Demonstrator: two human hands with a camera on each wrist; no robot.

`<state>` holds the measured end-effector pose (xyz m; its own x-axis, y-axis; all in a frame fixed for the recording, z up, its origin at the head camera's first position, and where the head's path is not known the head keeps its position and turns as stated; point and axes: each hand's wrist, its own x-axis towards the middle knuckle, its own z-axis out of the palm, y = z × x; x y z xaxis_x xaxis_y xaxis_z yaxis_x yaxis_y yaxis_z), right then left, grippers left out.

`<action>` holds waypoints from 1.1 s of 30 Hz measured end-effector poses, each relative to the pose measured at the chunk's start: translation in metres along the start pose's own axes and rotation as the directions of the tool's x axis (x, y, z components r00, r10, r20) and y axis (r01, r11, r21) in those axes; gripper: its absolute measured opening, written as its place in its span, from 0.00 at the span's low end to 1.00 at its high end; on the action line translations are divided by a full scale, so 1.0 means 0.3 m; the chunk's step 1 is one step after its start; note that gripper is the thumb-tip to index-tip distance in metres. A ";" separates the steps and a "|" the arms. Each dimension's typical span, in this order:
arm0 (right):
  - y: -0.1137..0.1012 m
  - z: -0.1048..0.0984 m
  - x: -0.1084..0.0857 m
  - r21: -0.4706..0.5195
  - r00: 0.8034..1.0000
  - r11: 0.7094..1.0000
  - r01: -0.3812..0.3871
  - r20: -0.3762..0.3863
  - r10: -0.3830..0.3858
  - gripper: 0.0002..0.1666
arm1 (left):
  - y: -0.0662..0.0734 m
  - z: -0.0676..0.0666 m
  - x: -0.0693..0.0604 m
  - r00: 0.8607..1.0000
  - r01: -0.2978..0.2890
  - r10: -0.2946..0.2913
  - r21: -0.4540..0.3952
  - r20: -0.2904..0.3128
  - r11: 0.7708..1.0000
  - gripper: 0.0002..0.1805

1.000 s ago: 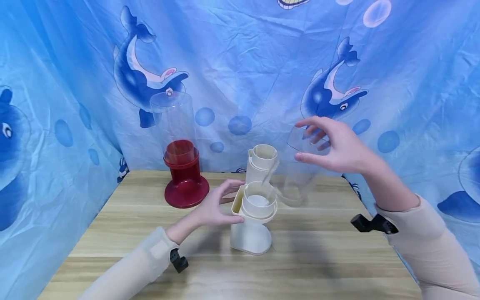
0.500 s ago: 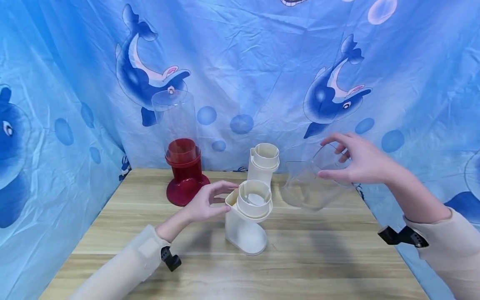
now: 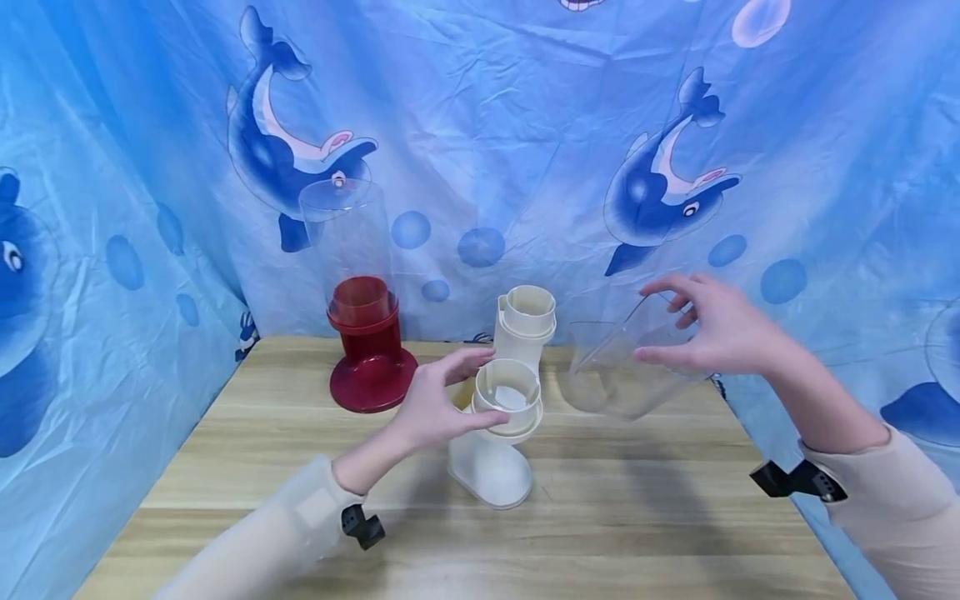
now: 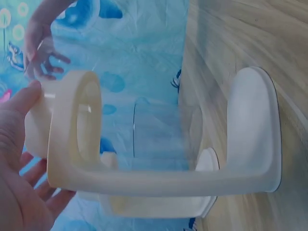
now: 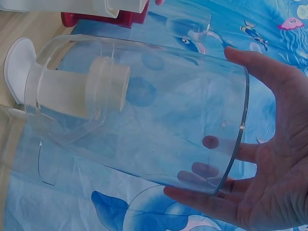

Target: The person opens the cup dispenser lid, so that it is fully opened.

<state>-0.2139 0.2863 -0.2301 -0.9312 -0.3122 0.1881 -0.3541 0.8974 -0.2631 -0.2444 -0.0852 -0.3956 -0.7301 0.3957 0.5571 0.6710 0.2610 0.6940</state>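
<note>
My left hand (image 3: 442,402) is at the upper ring of the near white stand (image 3: 491,479), thumb on one side and fingers on the other. In the left wrist view, the thumb touches the ring's cup and the fingers lie behind it. The stand has a rounded foot and a side upright. To the right, my right hand (image 3: 712,329) grips a clear plastic cylinder (image 5: 168,110) by its rim and holds it tilted above the table. The cylinder's far end is hard to make out in the head view.
Behind the near stand is a second white stand (image 3: 528,310). Another clear cylinder (image 3: 588,379) is on the table to its right. A red stand (image 3: 371,379) bearing a clear cylinder (image 3: 348,237) is at the back left. A blue dolphin-print curtain (image 3: 487,150) surrounds the wooden table (image 3: 600,533).
My right hand has moved right and lower, carrying the clear cylinder away from the near white stand. That stand has shifted slightly left, and my left hand has closed further round its ring.
</note>
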 end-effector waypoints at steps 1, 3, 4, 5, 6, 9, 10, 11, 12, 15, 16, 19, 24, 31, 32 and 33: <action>0.002 0.004 -0.001 0.003 1.000 1.000 0.001 0.002 -0.001 0.48 | -0.008 -0.006 0.003 1.000 0.009 -0.009 -0.011 0.018 1.000 0.43; 0.007 0.009 -0.004 0.008 1.000 1.000 0.002 0.002 -0.002 0.48 | -0.024 -0.025 0.012 0.997 0.025 -0.023 -0.040 0.071 0.999 0.42; 0.009 0.009 -0.005 0.007 1.000 1.000 0.004 -0.001 -0.004 0.48 | -0.032 -0.036 0.018 0.994 0.029 -0.022 -0.064 0.105 0.998 0.41; 0.010 0.009 -0.005 0.005 1.000 1.000 0.006 -0.005 -0.006 0.47 | -0.039 -0.048 0.025 0.990 0.030 -0.018 -0.088 0.138 0.996 0.40; 0.011 0.009 -0.005 0.002 1.000 1.000 0.007 -0.007 -0.007 0.48 | -0.044 -0.058 0.031 0.986 0.024 -0.005 -0.110 0.169 0.994 0.40; 0.012 0.008 -0.002 -0.001 1.000 1.000 0.002 -0.001 -0.002 0.48 | -0.049 -0.076 0.041 0.973 -0.030 0.058 -0.127 0.225 0.991 0.39; 0.012 0.008 0.000 -0.002 1.000 1.000 -0.002 0.002 0.002 0.48 | -0.044 -0.077 0.041 0.970 -0.060 0.084 -0.110 0.229 0.992 0.40; 0.013 0.008 0.001 -0.004 1.000 1.000 -0.006 0.004 0.006 0.48 | -0.037 -0.076 0.040 0.969 -0.083 0.099 -0.078 0.225 0.993 0.41; 0.014 0.008 0.003 -0.005 1.000 1.000 -0.010 0.005 0.010 0.49 | -0.029 -0.072 0.038 0.971 -0.100 0.107 -0.041 0.215 0.994 0.42; 0.018 0.008 0.005 -0.013 1.000 1.000 -0.022 0.001 0.022 0.50 | 0.007 -0.055 0.035 0.984 -0.086 0.072 0.075 0.164 0.993 0.45; 0.020 0.008 0.006 -0.018 1.000 1.000 -0.024 -0.002 0.024 0.50 | 0.015 -0.050 0.035 0.988 -0.070 0.055 0.100 0.145 0.992 0.45; 0.025 0.007 0.007 -0.028 1.000 0.999 -0.029 -0.007 0.029 0.51 | 0.027 -0.044 0.041 0.993 -0.035 0.019 0.139 0.116 0.990 0.40; 0.033 0.005 0.007 -0.030 0.999 0.999 -0.038 -0.009 0.037 0.51 | 0.015 -0.078 0.055 0.980 -0.035 0.019 0.080 0.199 0.996 0.40; 0.055 0.001 0.009 -0.032 0.998 0.997 -0.065 -0.022 0.064 0.54 | 0.010 -0.121 0.077 0.955 -0.071 0.053 0.049 0.290 0.996 0.45; 0.058 0.002 0.010 -0.034 0.998 0.997 -0.066 -0.024 0.065 0.54 | 0.014 -0.121 0.077 0.957 -0.070 0.051 0.056 0.285 0.996 0.45; 0.060 0.002 0.010 -0.035 0.997 0.997 -0.067 -0.026 0.066 0.54 | 0.019 -0.119 0.077 0.960 -0.066 0.044 0.069 0.278 0.995 0.46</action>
<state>-0.2231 0.3012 -0.2350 -0.9500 -0.2442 0.1944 -0.2877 0.9267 -0.2419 -0.2621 -0.1060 -0.3626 -0.6349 0.6362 0.4383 0.7250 0.2946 0.6226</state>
